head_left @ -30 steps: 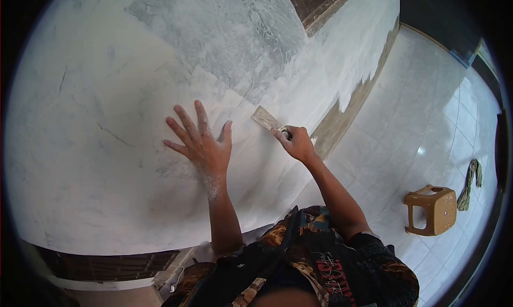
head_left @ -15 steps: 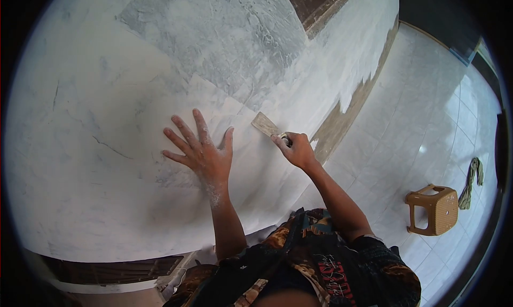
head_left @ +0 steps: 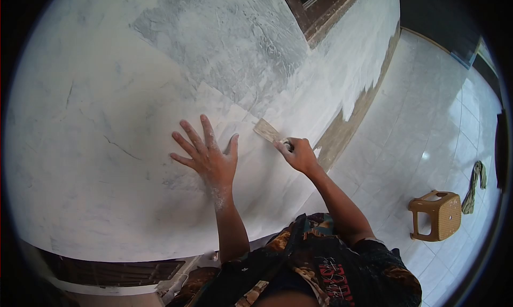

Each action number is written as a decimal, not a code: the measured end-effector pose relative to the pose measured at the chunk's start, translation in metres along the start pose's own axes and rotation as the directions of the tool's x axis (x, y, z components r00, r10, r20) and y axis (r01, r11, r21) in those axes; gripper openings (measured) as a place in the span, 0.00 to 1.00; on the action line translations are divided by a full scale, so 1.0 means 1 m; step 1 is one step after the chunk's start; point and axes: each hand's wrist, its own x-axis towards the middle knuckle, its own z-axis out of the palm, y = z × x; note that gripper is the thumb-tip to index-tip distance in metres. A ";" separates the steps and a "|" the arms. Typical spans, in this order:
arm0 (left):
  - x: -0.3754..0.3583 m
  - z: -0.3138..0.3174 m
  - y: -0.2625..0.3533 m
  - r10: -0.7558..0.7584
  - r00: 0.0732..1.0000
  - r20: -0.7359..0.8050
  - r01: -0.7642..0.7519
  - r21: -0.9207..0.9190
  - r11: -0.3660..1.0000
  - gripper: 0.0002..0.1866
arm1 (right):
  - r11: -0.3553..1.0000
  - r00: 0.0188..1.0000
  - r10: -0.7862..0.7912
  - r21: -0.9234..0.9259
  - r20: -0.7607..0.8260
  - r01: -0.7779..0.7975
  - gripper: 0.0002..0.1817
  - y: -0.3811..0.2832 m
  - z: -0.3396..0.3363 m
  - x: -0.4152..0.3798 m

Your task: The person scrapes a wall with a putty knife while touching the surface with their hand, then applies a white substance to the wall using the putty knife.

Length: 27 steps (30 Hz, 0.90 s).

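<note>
My left hand lies on the white-coated wall with its fingers spread, white residue on the skin and wrist. To its right, my right hand is closed around the handle of a putty knife. The blade points up and left and appears to rest on the wall, close to the lower corner of a grey, thinly covered patch. Most of the handle is hidden by my fingers. A thin dark crack runs across the wall left of my left hand.
A brown stool stands on the tiled floor at the right, with a green cloth beside it. A brown window frame is set in the wall at the top. Bare grey-brown wall runs along the floor edge.
The whole view has shifted slightly, so the wall, stool and hands sit a little lower and further right. Both hands keep nearly the same pose and place on the wall.
</note>
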 end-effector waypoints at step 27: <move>0.000 -0.001 -0.001 -0.020 0.999 0.033 0.024 -0.105 0.994 0.54 | 0.999 1.000 -0.005 -0.032 0.020 0.006 0.33 -0.002 -0.005 -0.007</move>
